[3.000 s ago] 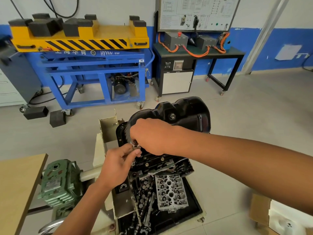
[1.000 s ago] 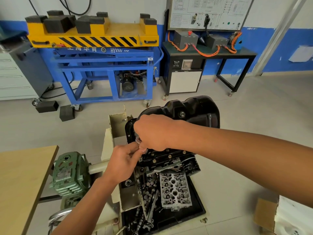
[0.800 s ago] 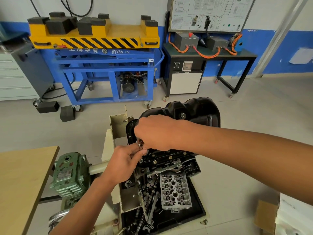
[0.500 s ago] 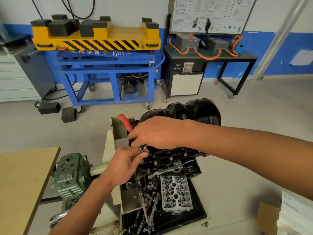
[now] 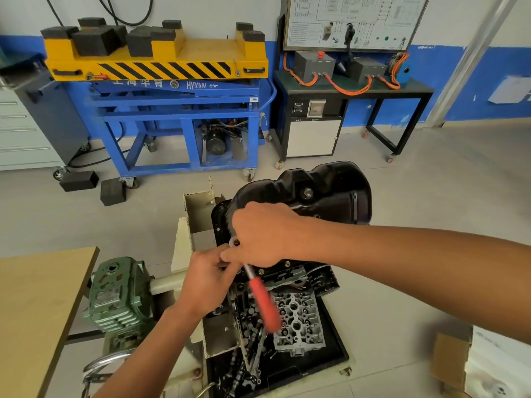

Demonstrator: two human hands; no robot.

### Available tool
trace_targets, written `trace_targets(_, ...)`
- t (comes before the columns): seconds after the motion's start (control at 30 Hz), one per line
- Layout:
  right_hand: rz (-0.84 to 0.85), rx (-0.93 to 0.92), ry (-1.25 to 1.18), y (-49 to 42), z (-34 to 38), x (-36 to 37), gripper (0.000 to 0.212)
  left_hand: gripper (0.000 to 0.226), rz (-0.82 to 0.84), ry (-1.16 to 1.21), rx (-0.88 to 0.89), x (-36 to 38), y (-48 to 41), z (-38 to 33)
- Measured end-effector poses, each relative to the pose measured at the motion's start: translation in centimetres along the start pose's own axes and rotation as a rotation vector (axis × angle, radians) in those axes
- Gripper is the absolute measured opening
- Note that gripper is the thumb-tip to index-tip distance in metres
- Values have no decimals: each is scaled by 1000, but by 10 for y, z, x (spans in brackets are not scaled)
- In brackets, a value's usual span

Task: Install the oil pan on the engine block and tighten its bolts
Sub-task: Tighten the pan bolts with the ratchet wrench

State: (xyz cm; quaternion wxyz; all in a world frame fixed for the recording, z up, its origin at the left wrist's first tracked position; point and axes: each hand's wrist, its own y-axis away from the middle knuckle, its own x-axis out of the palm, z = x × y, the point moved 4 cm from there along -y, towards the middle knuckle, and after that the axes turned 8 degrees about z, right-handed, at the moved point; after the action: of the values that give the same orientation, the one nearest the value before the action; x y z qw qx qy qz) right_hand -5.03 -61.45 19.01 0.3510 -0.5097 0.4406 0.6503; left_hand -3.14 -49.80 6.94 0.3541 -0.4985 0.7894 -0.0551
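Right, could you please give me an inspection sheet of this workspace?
Surface: cream engine stand, black tray beneath; wooden table at left.
Job's things: black oil pan on the stand, bolts along its near flange, red-handled ratchet at the flange's left end.
Clutter: cylinder head and loose parts in the tray.
Hands: right hand curled over the ratchet's head; left hand pinches its neck.
Cables: orange cables on the black bench; black cable on the floor.
Surroundings: blue-and-yellow lift trolley, wiring board, green gearbox, cardboard box.
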Motion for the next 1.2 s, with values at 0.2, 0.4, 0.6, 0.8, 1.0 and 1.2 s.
trace_targets(0.2, 36, 141, -95, -3, -1, 2, 50, 33, -8, -19, 31, 4, 0, -1)
trace_targets(0.4, 106, 97, -1, -5, 5, -6, 41, 39, 29, -39, 13, 2, 0, -1)
trace_targets(0.6, 61, -111, 208, -3, 12, -15, 49, 41, 26, 13, 21, -1, -1, -3)
trace_targets(0.8, 99, -257, 301, -5, 15, -9, 19, 41, 59, 56, -13, -3, 2, 2)
trace_targets(1.0, 103, -416, 445, -5, 19, -5, 8, 54, 59, 61, -12, -2, 4, 5)
trace_targets(1.2, 117, -302, 398, -4, 13, -5, 25, 31, 23, 88, -18, 0, 5, 4)
